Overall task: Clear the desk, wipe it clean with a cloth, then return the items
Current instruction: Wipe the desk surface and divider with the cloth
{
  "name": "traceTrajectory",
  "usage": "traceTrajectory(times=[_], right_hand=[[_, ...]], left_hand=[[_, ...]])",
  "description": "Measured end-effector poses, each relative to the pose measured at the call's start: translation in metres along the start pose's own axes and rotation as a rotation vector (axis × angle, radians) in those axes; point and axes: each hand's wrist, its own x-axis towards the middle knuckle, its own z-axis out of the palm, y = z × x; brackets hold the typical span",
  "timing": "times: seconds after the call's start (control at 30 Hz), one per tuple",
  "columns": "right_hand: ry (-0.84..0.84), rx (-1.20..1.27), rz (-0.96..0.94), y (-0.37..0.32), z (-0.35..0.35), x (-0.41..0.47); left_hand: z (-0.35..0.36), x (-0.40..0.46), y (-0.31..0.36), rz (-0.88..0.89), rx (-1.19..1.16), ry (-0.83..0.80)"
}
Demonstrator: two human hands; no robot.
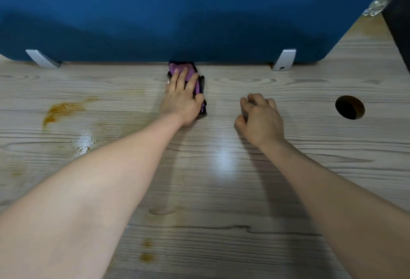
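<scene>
— Well, saw what first?
— Blue panel (199,8) across the back, standing on the desk (221,190), held by two grey brackets (285,60).
— And on the wood?
— Orange stain (63,110) far left, wet sheen near it, smaller spots by the near edge. Round cable hole (349,107) at right.
— Hands?
— Left hand (183,96) lay flat on the cloth (195,79), fingers straight, slightly spread, pressing down. Right hand (259,119) rested on bare wood just beside, fingers loosely curled, holding nothing visible.
— Cloth where, exactly?
— Purple, dark-edged, bunched against the panel's foot, mid-desk, mostly under the left hand.
</scene>
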Motion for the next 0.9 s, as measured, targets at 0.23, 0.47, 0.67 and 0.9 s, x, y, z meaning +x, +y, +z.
traceTrajectory(times=[0.23, 0.47, 0.67, 0.9], right_hand=[[0.001, 0.027, -0.007, -0.002, 0.001, -0.002], [0.025, 0.018, -0.003, -0.001, 0.004, -0.001], [0.01, 0.027, 0.012, -0.005, 0.003, -0.003], [0.004, 0.016, -0.017, 0.001, 0.006, -0.001]], left_hand=[[0.01, -0.068, 0.013, 0.4, 0.056, -0.144], [-0.006, -0.058, -0.035, -0.123, 0.064, -0.023], [0.022, -0.123, 0.018, 0.126, 0.034, -0.072], [0.004, -0.08, -0.025, 0.008, 0.098, -0.111]])
